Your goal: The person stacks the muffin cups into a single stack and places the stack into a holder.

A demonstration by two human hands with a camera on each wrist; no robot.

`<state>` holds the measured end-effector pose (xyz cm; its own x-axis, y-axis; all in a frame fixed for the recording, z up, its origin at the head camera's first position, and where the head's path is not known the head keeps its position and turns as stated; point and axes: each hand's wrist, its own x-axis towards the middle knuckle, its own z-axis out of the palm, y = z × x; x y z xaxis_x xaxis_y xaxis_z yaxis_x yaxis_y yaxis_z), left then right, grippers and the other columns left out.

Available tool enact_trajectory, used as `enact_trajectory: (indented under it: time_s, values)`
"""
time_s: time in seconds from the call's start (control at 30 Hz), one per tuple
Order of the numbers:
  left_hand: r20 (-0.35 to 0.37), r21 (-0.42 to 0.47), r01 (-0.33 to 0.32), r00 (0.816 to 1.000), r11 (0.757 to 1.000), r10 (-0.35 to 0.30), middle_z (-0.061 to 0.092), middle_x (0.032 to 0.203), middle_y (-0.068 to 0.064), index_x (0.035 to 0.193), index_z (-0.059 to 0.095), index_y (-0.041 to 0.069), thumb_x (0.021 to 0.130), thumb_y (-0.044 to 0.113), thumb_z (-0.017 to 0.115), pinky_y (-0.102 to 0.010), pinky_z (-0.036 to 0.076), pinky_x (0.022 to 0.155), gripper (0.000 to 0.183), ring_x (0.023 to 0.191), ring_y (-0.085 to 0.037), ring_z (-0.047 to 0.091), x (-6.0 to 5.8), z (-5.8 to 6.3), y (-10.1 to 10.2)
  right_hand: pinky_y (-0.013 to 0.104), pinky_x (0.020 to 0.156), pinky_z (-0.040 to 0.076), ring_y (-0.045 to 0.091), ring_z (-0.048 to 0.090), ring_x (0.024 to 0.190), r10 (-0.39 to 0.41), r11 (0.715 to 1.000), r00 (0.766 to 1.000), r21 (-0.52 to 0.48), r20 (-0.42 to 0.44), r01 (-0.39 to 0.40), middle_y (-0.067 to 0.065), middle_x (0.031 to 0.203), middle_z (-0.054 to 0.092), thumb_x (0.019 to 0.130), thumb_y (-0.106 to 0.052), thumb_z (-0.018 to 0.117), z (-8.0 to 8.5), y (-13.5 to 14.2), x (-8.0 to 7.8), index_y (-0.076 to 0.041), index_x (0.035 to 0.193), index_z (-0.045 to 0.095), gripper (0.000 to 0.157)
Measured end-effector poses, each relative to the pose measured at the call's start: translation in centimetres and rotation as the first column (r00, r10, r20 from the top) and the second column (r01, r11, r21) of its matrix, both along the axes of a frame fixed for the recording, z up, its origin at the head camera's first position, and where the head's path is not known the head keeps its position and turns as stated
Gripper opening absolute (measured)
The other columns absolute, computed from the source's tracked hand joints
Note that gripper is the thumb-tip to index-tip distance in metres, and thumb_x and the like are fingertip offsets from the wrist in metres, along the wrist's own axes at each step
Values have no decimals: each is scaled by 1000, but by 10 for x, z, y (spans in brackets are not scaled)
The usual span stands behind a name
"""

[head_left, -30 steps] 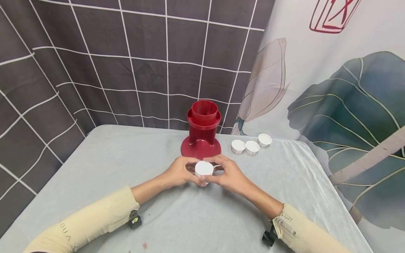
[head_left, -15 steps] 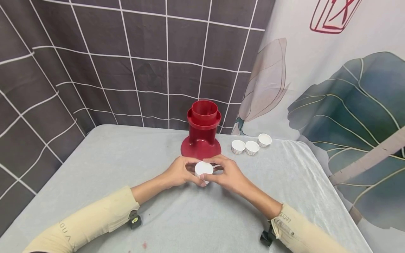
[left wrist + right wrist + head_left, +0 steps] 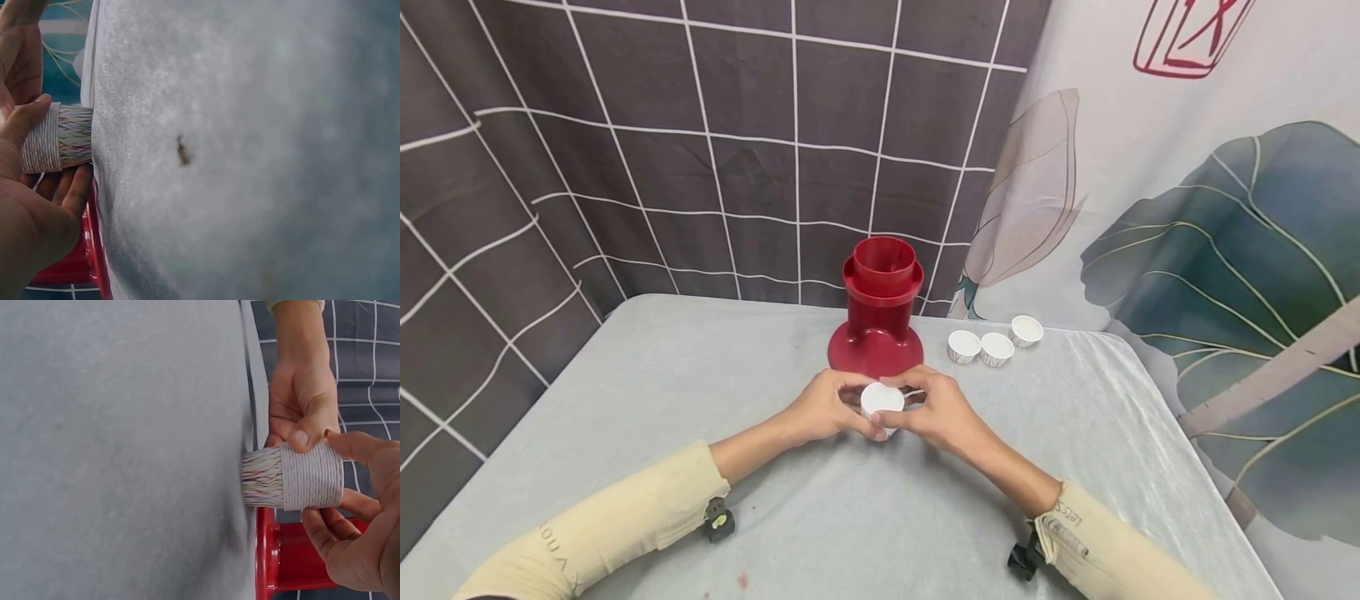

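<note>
A stack of white baking cups (image 3: pixel 882 398) stands on the table between both hands, mouths up. In the right wrist view the nested rims of the paper stack (image 3: pixel 312 476) form ridges, and the lowest cup's wall carries thin coloured lines. My left hand (image 3: pixel 818 406) holds the stack from the left, thumb in front and fingers behind. From the other side my right hand (image 3: pixel 946 410) pinches it near the top, its thumb at the upper rim. Just behind the stack is a red plastic stand (image 3: pixel 880 325) with a round tube on a flat base.
Several things line the back: three single baking cups, namely a left cup (image 3: pixel 964 347), a middle cup (image 3: pixel 997 350) and a rear cup (image 3: pixel 1026 331), sit right of the red stand. A grey cloth covers the table (image 3: pixel 760 367). A dark gridded curtain (image 3: pixel 737 167) hangs behind.
My right thumb has shifted slightly over the stack's top rim, and the right forearm has moved a little to the left. The left hand and the stack stay almost where they were.
</note>
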<state>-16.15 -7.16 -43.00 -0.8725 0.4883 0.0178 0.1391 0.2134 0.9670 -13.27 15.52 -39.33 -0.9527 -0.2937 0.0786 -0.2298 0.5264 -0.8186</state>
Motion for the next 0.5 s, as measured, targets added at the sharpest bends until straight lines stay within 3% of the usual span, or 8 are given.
enact_trajectory:
  time_s: [0.5]
  values:
    - [-1,-10,-6,1000,1000,6,86,114,-8,132,83,7,77,9,103,-23,65,88,59,95,-14,80,0,-1,0,28,91,69,16,73,98,-6,1000,999,-6,38,7,7,117,78,84,-18,98,2,-1,-1,-5,127,85,47]
